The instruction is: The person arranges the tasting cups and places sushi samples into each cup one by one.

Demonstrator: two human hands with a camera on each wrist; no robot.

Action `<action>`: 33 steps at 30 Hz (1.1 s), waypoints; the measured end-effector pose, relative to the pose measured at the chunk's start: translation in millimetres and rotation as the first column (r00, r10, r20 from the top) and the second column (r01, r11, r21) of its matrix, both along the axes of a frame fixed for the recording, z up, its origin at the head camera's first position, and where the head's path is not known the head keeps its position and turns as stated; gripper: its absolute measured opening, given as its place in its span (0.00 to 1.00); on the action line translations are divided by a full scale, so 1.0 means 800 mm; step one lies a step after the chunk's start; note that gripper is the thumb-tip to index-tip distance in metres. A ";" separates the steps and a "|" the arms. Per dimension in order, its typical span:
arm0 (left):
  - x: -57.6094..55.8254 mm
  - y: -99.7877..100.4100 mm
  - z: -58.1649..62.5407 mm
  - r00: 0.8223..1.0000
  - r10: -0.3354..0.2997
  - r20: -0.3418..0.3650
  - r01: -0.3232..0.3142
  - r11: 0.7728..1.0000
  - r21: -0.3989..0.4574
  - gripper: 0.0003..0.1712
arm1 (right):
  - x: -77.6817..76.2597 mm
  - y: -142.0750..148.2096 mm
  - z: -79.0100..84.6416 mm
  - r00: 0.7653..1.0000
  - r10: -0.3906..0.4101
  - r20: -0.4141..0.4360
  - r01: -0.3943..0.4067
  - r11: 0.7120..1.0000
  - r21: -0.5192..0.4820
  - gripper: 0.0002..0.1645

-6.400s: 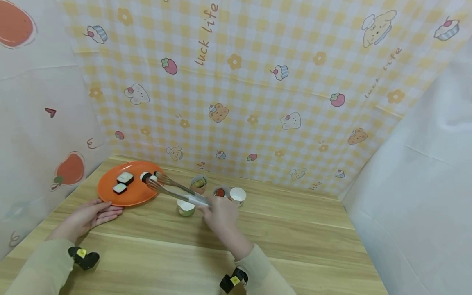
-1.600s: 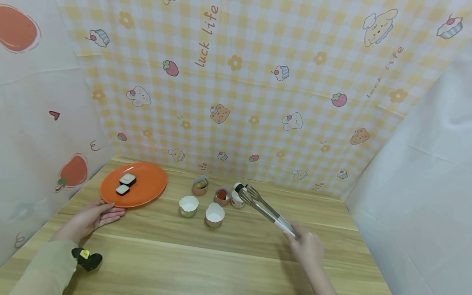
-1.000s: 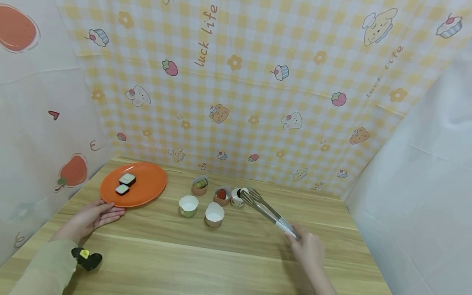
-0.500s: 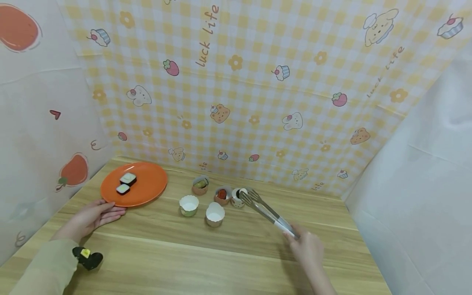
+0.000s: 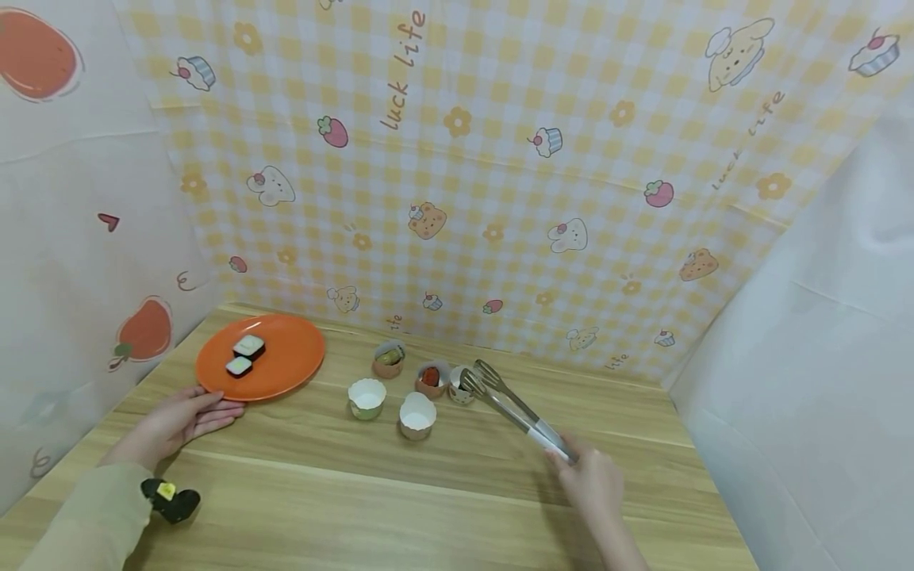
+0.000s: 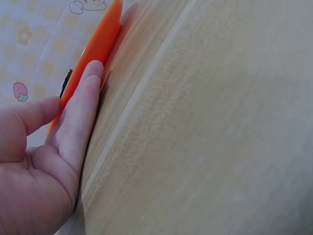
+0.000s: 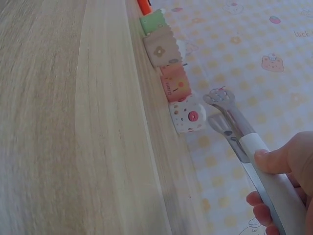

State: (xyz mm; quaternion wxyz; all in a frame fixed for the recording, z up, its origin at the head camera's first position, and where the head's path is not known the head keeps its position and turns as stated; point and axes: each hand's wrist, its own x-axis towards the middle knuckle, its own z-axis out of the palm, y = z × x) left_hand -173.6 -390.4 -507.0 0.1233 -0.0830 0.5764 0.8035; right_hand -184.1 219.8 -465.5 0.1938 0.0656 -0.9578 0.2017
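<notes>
My left hand [image 5: 182, 420] pinches the near rim of an orange plate [image 5: 293, 365], thumb on top and straight fingers beneath. On the plate lie a larger sushi roll piece [image 5: 249, 346] and a smaller sushi roll piece [image 5: 239, 366]. My right hand [image 5: 593, 480] grips metal tongs [image 5: 544, 438] by the white handles. Their slotted tips stand parted over the white spotted paper cup [image 5: 461, 395]. A dark bit shows inside that cup; the tongs hide most of it. Nothing sits between the tips in the right wrist view, where the cup [image 7: 187, 115] stands beside them.
Left of the spotted cup stands an orange cup [image 5: 432, 390] with a red piece inside. Another orange cup [image 5: 388, 369] holds a greenish piece. In front are a green cup [image 5: 366, 411] and a brown cup [image 5: 416, 432], with bare white insides. A checked cloth [image 5: 500, 174] hangs behind the table.
The tongs carried a black-and-white sushi piece from the plate to the spotted cup and lowered it in. Their tips have now parted and lifted slightly. The left hand stays at the plate.
</notes>
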 end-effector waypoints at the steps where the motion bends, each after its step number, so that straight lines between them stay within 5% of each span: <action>1: 0.000 0.000 0.000 1.000 0.002 0.001 -0.002 1.000 -0.001 0.25 | 0.000 0.000 0.000 1.000 0.001 0.004 -0.001 1.000 0.000 0.23; 33: 0.001 0.000 -0.001 1.000 0.007 0.004 -0.007 1.000 0.000 0.21 | 0.001 -0.014 0.004 0.997 0.047 0.060 -0.046 0.999 -0.019 0.26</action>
